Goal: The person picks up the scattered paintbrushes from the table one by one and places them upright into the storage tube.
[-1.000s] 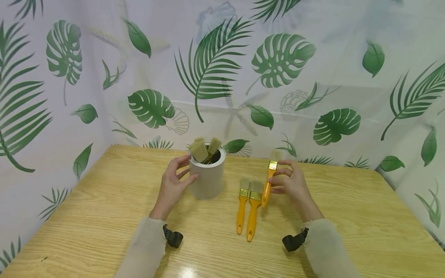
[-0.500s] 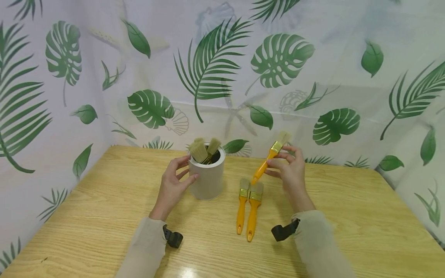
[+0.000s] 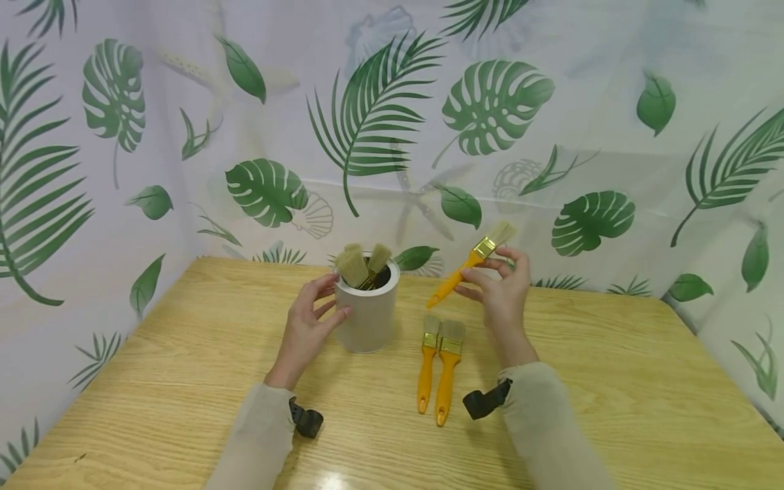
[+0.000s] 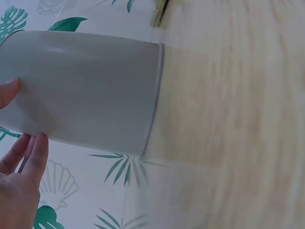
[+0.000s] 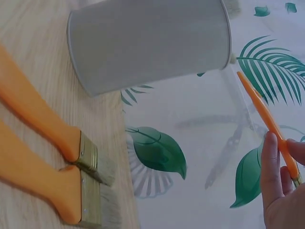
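Note:
My left hand (image 3: 308,328) holds the side of a grey-white can (image 3: 366,321), with thumb and fingers against its wall. Several bristle brushes (image 3: 352,267) stand in the can, bristles up, their handles hidden inside. In the air to the right of the can, my right hand (image 3: 507,294) pinches an orange-handled paintbrush (image 3: 454,280) between thumb and fingers. That brush is tilted, its handle end low and pointing toward the can, its bristles up to the right. The left wrist view shows the can's wall (image 4: 86,90) with fingertips touching it.
Two more orange paintbrushes, a narrower one (image 3: 425,371) and a wider one (image 3: 448,381), lie side by side on the wooden table (image 3: 184,381), bristles away from me. A leaf-patterned cloth (image 3: 392,122) hangs along the table's back.
My right hand has raised the paintbrush and moved it left toward the can, tipping its handle end toward the can. My left hand has stayed on the can.

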`<action>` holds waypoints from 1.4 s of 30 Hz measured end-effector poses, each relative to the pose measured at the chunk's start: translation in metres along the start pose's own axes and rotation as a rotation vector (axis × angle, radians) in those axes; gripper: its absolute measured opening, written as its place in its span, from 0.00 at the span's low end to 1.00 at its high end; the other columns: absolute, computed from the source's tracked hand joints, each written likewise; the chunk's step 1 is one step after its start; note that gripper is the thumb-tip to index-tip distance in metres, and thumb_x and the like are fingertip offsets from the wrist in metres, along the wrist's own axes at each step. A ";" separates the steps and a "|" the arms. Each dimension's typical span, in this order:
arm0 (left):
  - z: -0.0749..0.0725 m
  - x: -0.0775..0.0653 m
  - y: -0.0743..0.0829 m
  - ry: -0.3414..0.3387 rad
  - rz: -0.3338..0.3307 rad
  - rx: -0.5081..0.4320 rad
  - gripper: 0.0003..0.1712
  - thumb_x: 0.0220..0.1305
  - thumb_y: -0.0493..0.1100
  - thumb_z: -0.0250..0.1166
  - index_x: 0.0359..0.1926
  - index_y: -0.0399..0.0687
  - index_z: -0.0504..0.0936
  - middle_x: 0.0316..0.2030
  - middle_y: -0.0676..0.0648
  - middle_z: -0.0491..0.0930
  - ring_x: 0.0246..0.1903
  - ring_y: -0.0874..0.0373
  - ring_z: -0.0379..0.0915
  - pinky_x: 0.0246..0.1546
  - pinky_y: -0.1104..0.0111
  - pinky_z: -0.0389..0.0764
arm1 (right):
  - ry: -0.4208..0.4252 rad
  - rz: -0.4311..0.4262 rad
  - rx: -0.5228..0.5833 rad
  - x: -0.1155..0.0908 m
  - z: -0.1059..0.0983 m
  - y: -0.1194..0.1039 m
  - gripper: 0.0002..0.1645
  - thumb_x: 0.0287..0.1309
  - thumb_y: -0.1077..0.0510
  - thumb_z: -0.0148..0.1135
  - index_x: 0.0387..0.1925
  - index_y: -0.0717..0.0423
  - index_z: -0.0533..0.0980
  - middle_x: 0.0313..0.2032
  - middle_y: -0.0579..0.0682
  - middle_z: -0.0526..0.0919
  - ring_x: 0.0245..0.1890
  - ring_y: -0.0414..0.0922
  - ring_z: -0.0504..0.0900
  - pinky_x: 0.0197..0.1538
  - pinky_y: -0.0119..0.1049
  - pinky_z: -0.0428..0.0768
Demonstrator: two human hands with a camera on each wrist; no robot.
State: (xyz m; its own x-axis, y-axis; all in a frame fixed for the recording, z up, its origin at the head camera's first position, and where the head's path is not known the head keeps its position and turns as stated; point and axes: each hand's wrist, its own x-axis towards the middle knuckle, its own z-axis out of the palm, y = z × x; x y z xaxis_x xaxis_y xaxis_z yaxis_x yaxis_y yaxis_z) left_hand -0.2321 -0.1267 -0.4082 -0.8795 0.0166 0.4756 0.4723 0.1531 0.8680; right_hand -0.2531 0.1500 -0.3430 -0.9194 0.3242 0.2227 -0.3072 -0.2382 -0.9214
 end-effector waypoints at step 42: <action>0.006 0.000 0.007 -0.022 0.015 0.054 0.32 0.60 0.28 0.72 0.63 0.33 0.71 0.63 0.34 0.70 0.60 0.37 0.71 0.58 0.50 0.79 | -0.179 -0.412 -0.366 -0.013 0.073 0.012 0.09 0.59 0.74 0.66 0.38 0.71 0.73 0.34 0.61 0.79 0.31 0.51 0.80 0.31 0.27 0.84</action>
State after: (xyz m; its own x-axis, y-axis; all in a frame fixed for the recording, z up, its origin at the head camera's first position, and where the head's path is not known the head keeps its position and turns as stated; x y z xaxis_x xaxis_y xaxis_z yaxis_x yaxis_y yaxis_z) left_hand -0.2292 -0.1196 -0.4033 -0.8738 0.0406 0.4845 0.4818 0.2058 0.8518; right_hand -0.2626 0.0764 -0.3341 -0.7790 0.1551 0.6076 -0.5730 0.2176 -0.7902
